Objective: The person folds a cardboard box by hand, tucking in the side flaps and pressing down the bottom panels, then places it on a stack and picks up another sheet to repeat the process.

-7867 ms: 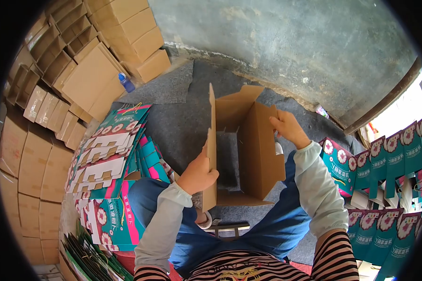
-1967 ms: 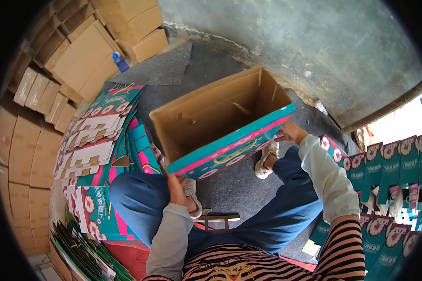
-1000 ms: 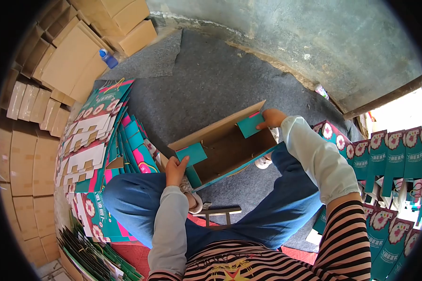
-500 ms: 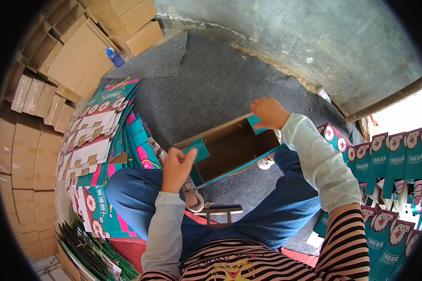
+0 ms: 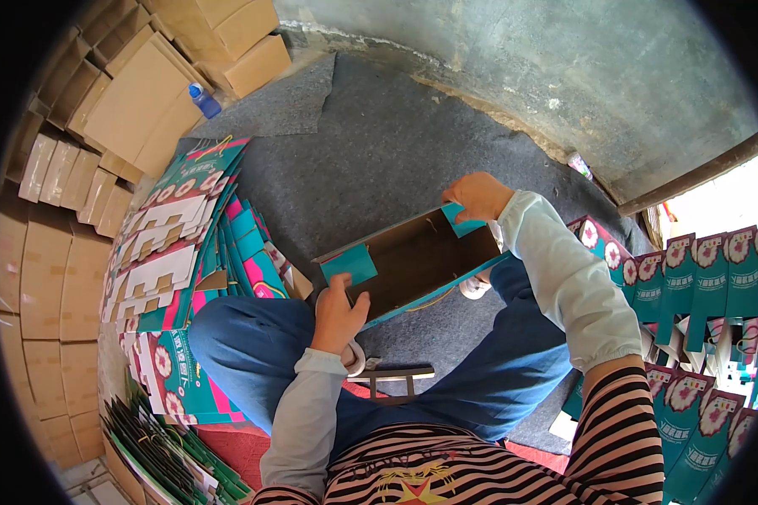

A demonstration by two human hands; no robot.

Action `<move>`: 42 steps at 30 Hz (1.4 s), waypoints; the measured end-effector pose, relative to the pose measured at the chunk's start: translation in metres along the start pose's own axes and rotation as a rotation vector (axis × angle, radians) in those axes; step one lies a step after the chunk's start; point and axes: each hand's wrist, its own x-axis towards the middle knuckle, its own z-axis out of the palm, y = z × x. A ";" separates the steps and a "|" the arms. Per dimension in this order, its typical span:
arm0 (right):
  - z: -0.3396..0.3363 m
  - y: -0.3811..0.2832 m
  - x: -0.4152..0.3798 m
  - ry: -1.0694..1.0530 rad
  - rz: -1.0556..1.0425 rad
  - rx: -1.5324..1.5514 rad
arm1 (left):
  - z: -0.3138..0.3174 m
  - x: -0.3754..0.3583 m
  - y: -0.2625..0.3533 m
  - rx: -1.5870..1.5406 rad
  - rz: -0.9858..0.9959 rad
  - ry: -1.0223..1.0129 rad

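An open teal cardboard box (image 5: 413, 298) with a brown inside lies tilted between my knees, with a teal flap at each end. My left hand (image 5: 338, 316) is at the box's left end, its thumb and fingers apart, touching the near edge by the left flap (image 5: 351, 265). At the far right corner my right hand (image 5: 477, 199) grips the rim and the right flap (image 5: 461, 220), thumb inside and fingers bent over the edge. A thin yellow cord (image 5: 434, 297) shows along the box's near side.
Flat printed cartons (image 5: 173, 223) are stacked at the left, before piled brown boxes (image 5: 59, 278). Standing teal boxes (image 5: 710, 273) fill the right. A blue bottle (image 5: 204, 100) is at the back left. A small stool (image 5: 392, 374) lies below the box.
My left hand has moved right and down, off the left flap to the near edge. The left flap now lies more exposed, and the box has tilted slightly. My right hand has stayed at its corner.
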 end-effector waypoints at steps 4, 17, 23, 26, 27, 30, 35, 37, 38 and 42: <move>0.013 -0.005 0.006 -0.014 -0.019 -0.088 | -0.001 0.002 -0.013 -0.146 -0.077 -0.058; 0.016 -0.011 -0.009 -0.113 0.116 0.381 | -0.026 0.053 -0.016 -0.047 -0.025 0.018; 0.017 -0.008 0.002 -0.237 0.160 0.343 | -0.038 0.040 -0.014 -0.112 -0.169 0.028; 0.016 -0.005 0.005 -0.228 0.144 0.379 | -0.039 0.041 -0.021 -0.039 -0.106 0.055; 0.014 -0.006 0.006 -0.228 0.154 0.391 | -0.040 0.044 -0.019 0.010 -0.056 0.070; 0.009 -0.007 0.003 -0.231 0.162 0.430 | -0.053 0.063 -0.007 0.338 -0.017 -0.097; 0.015 -0.007 0.004 -0.188 0.151 0.414 | -0.043 0.105 0.047 0.930 0.167 -0.321; 0.016 -0.009 0.000 -0.166 0.143 0.378 | -0.024 0.116 0.036 0.936 0.192 -0.426; 0.017 -0.009 -0.005 -0.138 0.130 0.313 | -0.016 0.120 0.030 0.939 0.207 -0.482; 0.030 0.009 -0.033 -0.070 0.161 0.234 | -0.024 0.124 0.031 0.856 0.222 -0.534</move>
